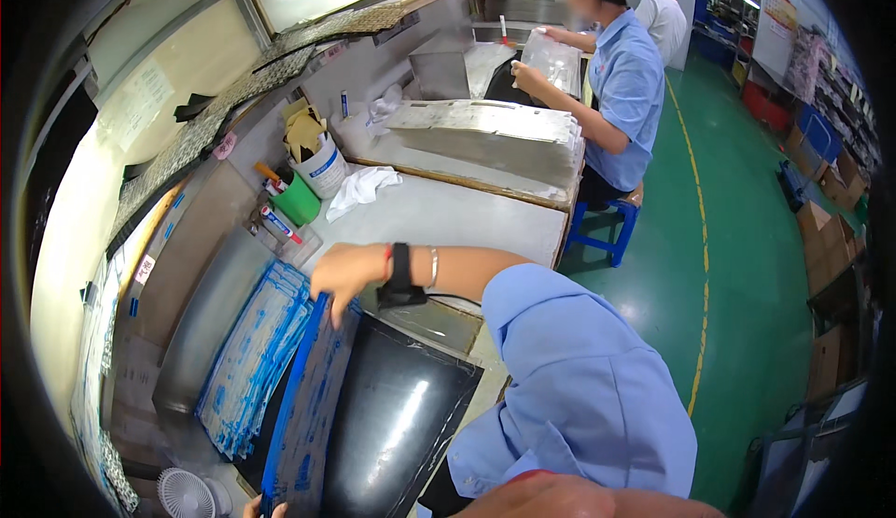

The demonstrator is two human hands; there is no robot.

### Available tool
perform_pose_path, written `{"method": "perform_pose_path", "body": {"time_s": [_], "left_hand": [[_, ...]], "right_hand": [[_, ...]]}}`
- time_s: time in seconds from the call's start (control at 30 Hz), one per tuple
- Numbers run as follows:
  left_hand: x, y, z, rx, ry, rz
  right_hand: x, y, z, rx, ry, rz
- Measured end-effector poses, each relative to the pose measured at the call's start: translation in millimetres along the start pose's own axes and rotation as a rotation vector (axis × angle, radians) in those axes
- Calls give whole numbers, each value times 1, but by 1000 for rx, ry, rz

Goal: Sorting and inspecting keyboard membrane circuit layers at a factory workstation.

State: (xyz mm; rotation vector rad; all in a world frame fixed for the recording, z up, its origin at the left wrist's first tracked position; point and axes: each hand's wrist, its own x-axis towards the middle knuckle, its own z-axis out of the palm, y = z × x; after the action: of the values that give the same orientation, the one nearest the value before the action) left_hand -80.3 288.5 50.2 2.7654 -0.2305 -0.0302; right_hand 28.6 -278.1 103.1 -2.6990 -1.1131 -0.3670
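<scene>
A stack of blue-printed sheets (250,369) leans at my left. My left fingers (264,510) pinch the bottom edge of one sheet (308,415), my right hand (350,271) grips its top edge, holding it upright over a black panel (397,420) on the surface (457,219).

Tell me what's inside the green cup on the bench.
The green cup holds an orange-handled tool and a couple of marker-like pens, all sticking up above the rim. Their lower ends and anything at the bottom are hidden by the cup wall.
</scene>
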Motion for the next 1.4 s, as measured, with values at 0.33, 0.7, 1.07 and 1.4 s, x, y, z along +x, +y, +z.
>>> {"method": "perform_pose_path", "body": {"time_s": [0.33,0.7,1.07,1.4], "left_hand": [[-19,106,28,-546,326,-70],[-12,118,69,-1123,483,-23],[-36,120,54,-1139,407,12],[-23,113,54,-1228,533,81]], "right_hand": [[-4,-10,79,1274,561,277],[-9,-12,80,1453,472,277],[-16,-9,89,1514,457,188],[-23,11,90,1530,494,384]]}}
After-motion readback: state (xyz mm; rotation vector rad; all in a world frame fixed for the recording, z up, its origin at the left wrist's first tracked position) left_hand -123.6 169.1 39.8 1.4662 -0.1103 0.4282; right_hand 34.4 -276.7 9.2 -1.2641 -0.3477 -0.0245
